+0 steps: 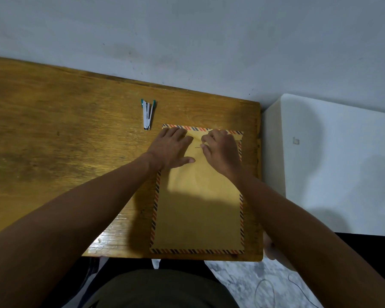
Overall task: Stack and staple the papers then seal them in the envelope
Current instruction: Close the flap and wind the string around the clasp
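Pressing flat left hand (170, 147) on smooth striped-edged envelope (198, 207), right hand (220, 150) pinching a thin, indistinct clasp (202, 143); stapler (148, 114) on grainy wooden table (65, 141)

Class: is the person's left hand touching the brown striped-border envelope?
Touching. The head view shows the left hand lying flat on the brown striped-border envelope, near its top.

Envelope (198, 210): you'll find no readable text, only a striped border.
Stapler (147, 114): no brand you can read.
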